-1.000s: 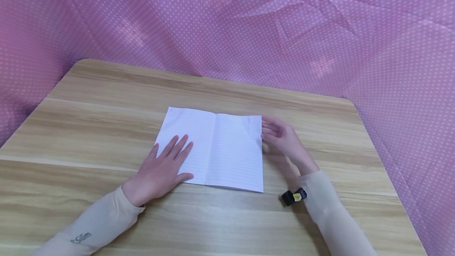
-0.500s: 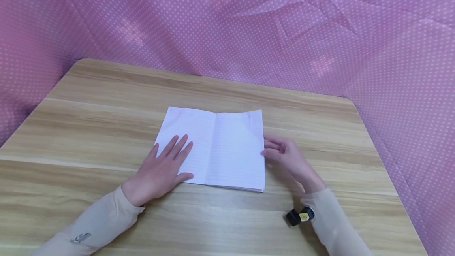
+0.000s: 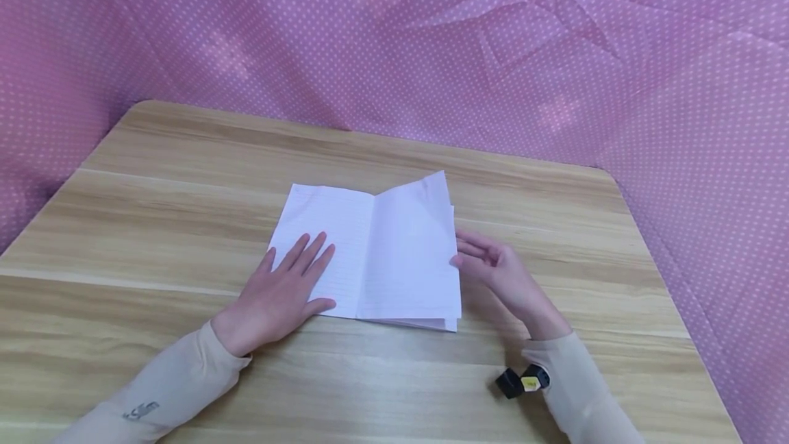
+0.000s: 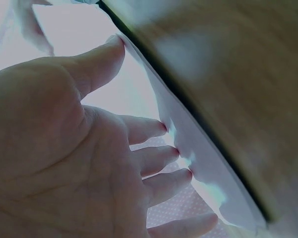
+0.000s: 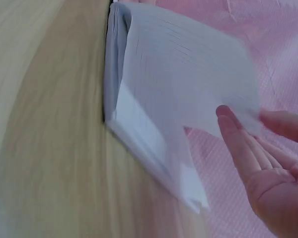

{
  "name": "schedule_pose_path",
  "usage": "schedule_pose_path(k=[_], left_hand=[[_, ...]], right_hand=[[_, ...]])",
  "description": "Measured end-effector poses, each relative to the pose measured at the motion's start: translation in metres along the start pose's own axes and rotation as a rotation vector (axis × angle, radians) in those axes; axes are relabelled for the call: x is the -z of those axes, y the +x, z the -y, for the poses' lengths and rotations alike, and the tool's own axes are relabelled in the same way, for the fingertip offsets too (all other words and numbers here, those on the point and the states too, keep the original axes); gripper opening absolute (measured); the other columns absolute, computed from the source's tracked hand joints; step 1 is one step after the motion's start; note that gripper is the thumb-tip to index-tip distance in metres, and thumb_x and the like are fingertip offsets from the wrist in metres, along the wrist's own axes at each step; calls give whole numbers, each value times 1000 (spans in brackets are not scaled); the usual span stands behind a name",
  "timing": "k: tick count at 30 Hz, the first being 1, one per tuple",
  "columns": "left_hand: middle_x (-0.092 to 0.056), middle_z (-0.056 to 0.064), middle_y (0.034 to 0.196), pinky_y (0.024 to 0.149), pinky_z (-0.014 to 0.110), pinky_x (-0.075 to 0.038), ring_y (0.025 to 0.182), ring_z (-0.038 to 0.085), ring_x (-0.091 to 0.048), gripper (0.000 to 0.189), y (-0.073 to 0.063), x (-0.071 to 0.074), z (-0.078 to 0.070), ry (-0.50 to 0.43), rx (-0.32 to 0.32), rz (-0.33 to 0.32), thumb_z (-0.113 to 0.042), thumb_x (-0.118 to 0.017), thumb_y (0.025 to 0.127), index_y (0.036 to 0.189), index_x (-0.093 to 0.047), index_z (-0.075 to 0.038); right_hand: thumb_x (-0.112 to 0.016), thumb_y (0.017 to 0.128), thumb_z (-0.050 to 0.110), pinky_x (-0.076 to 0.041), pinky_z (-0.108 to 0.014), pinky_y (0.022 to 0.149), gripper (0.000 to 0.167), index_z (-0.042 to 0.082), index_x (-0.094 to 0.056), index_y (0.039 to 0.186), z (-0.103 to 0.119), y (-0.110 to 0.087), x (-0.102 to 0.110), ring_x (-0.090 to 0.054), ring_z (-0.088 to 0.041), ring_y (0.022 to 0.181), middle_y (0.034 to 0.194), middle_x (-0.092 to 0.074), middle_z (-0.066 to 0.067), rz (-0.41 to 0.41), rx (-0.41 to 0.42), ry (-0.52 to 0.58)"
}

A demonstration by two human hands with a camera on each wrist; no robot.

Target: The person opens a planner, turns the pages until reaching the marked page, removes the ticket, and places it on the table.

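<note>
An open notebook [image 3: 345,214] with white lined pages lies on the wooden table. My left hand [image 3: 277,303] rests flat on its left page, fingers spread and thumb near the bottom edge. Seen from the left wrist, the fingertips of that hand [image 4: 89,153] touch the paper. At the right edge, my right hand [image 3: 502,273] pinches a raised page [image 3: 409,259] between thumb and fingers. The right wrist view shows this page [image 5: 188,69] bowed up from the stack of pages [image 5: 149,148] beneath it, with the thumb on one side and the fingertips on the other.
The wooden table [image 3: 185,149] extends around the notebook on all sides. Pink dotted cloth [image 3: 394,40] hangs behind the table and along both sides. A small black device with a yellow label [image 3: 531,383] sits at the right sleeve's cuff.
The right hand has come down along the notebook's right edge toward me. The right page has lifted, its top corner rising and showing the pages below. The left hand has stayed in place.
</note>
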State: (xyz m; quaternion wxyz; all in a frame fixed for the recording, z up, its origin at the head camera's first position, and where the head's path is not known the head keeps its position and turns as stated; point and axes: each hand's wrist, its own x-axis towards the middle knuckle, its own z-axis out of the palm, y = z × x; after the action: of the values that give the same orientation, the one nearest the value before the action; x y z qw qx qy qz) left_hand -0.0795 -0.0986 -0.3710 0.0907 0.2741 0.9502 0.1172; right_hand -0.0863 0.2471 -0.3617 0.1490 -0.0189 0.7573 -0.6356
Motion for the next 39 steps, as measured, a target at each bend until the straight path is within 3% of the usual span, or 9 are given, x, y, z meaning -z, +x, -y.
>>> schedule_pose_path(k=[5, 10, 15, 21, 29, 33, 39], left_hand=[[-20, 16, 161, 109, 69, -17, 147, 37, -15, 75, 0, 1, 1, 1, -3, -4, -43, -58, 97, 153, -30, -4], [-20, 16, 161, 109, 68, -17, 147, 37, -16, 73, 0, 3, 1, 0, -5, -13, -43, -57, 97, 153, -30, -4], [-18, 13, 162, 112, 64, -15, 148, 34, -16, 72, 2, 7, 0, -31, -15, -28, -49, -48, 100, 155, -27, -6], [-13, 5, 164, 115, 55, -15, 148, 26, -17, 73, 8, 22, -5, -165, -45, -137, -57, -30, 103, 159, -11, -14], [-11, -4, 164, 115, 46, -24, 147, 15, -20, 71, 1, 41, -22, -252, -224, -382, -41, -46, 103, 159, -8, -20], [-13, -3, 164, 115, 48, -24, 148, 15, -18, 67, -4, 49, -26, -209, -284, -446, -41, -46, 103, 159, -15, -19], [-33, 6, 158, 117, 50, -16, 147, 24, -23, 50, -5, 49, -21, 27, -245, -461, -36, -49, 101, 144, -50, -8]], right_hand=[[-60, 99, 15, -48, -35, 97, 55, -4, -40, 146, 12, 0, -13, -58, -24, 121, 141, -51, -21, 40, 93, 91], [-52, 103, 15, -45, -39, 101, 50, -4, -38, 147, 22, 6, -31, -57, -29, 122, 143, -48, -23, 182, 209, 167], [-48, 104, 12, -41, -41, 105, 48, -3, -37, 148, 26, 13, -49, -52, -32, 128, 146, -46, -20, 300, 270, 159], [-51, 102, 8, -41, -35, 106, 46, 0, -43, 146, 24, 17, -63, -50, -25, 131, 146, -48, -15, 327, 291, 12], [-53, 101, 5, -40, -34, 106, 44, 1, -46, 145, 23, 18, -76, -45, -23, 135, 148, -47, -9, 370, 390, -179], [-55, 100, 8, -41, -35, 106, 45, 0, -46, 144, 23, 19, -82, -44, -20, 136, 148, -47, -8, 377, 441, -297], [-59, 100, 15, -38, -32, 108, 49, 1, -46, 144, 22, 20, -89, -43, -16, 136, 147, -48, -9, 380, 497, -478]])
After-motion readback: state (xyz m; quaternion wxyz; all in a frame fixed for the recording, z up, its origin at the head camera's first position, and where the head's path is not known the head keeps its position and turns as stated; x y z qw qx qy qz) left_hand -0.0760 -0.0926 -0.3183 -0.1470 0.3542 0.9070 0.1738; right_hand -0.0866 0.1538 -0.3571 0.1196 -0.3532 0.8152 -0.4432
